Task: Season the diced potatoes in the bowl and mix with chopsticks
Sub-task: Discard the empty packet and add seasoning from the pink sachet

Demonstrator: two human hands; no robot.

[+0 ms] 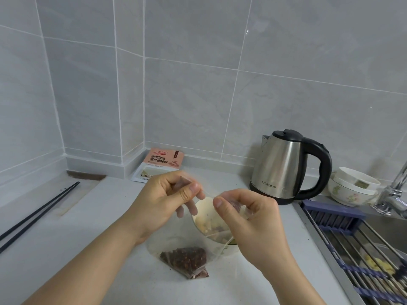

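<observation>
Black chopsticks (37, 213) lie on the counter, well to the left of the grip and untouched. The left hand (169, 199) and right hand (248, 219) each pinch one side of the mouth of a clear plastic bag (176, 243), dark red spice (185, 258) pooled at its bottom below both hands. The bowl (206, 213) of diced potatoes sits directly behind the bag. Seasoning appears under way; opening and tipping the bag over the bowl likely comes next.
</observation>
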